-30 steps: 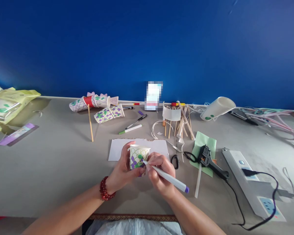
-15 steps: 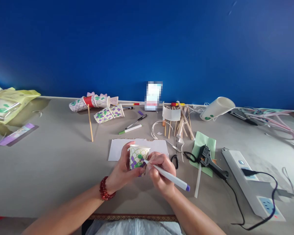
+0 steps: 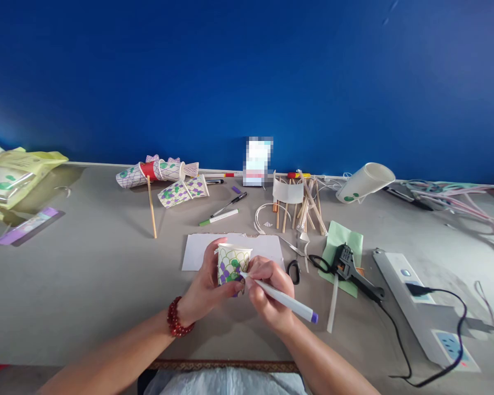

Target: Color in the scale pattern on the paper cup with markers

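Observation:
My left hand (image 3: 206,288) is wrapped round a paper cup (image 3: 233,263) drawn with green scale outlines, some of them filled in purple and green. Between the fingers of my right hand (image 3: 271,293) is a white marker (image 3: 290,302) with a purple end, its tip touching the cup's side. Beneath the cup lies a white card (image 3: 193,252). Just right of my right hand are scissors (image 3: 294,271) with black handles. A capped green marker (image 3: 219,217), a black pen (image 3: 229,203) and a loose purple cap (image 3: 236,189) lie beyond the card.
Toward the back left lie a paper-cup fish (image 3: 150,171) on a stick and another scale-patterned cup (image 3: 183,191). Wooden sticks (image 3: 310,206) lean in a bundle behind the card. On the right are a glue gun (image 3: 349,269), a power strip (image 3: 424,312) with a cord and a large white cup (image 3: 366,181).
The marker tip has shifted slightly left and down on the cup, with my right hand moving along. My left hand and the cup have hardly moved.

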`<state>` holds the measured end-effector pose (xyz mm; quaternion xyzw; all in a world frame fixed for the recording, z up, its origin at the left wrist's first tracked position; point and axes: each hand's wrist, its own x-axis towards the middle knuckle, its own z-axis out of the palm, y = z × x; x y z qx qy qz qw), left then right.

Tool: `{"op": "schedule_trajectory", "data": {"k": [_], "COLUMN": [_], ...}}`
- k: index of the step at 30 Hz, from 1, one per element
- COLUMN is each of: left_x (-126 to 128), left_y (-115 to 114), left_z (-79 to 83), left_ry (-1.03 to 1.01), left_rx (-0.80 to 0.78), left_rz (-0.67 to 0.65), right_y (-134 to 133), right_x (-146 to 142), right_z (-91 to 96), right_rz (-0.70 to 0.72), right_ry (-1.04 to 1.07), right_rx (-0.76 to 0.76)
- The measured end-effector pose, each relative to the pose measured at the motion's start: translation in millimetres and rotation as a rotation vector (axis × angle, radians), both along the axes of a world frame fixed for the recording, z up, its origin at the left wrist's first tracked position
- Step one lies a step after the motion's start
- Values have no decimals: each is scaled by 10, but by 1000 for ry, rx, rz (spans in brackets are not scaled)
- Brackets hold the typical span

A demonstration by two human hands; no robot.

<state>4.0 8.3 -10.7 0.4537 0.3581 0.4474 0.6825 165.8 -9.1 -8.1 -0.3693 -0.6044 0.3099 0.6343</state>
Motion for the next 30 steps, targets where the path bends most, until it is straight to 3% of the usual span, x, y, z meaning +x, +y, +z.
{"op": "schedule_trajectory", "data": {"k": [30], "left_x": [-5], "left_y": [2], "left_z": [-29], "left_ry": [33], "left_rx": [-5], "left_rz": [-23], "right_y": [10], "right_x": [1], "right_z": [8], "right_rz": [24], "right_ry": [29], "right_rx": [34]}}
